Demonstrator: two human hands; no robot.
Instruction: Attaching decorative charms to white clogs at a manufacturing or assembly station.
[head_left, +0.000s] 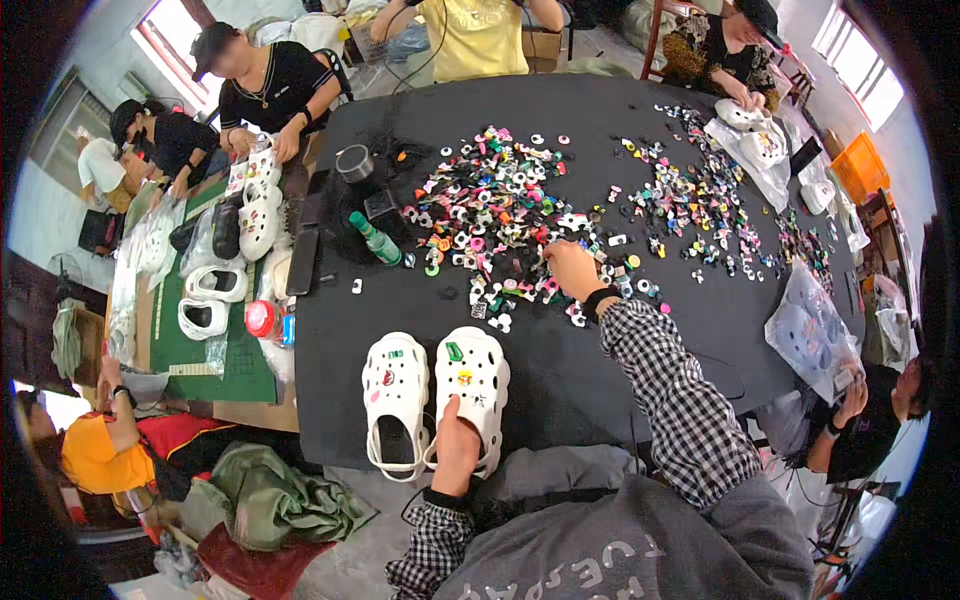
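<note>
A pair of white clogs lies side by side at the table's near edge, toes pointing away from me. Both the left clog (pixel 395 400) and the right clog (pixel 482 372) carry a few colourful charms in their holes. My left hand (pixel 458 448) grips the right clog at its opening, thumb on top and the other fingers hidden inside. Farther off, my right hand (pixel 574 270) reaches into a large heap of small shoe charms (pixel 490 200). Its fingers are curled together at the heap; whatever is between them cannot be made out.
Left of the heap stand a green bottle (pixel 375 240) and a metal cup (pixel 354 164). A phone (pixel 303 262) lies nearby. More charms (pixel 690 200) spread to the right, beside a bagged pair of clogs (pixel 810 325). Co-workers handle clogs at far left and far right.
</note>
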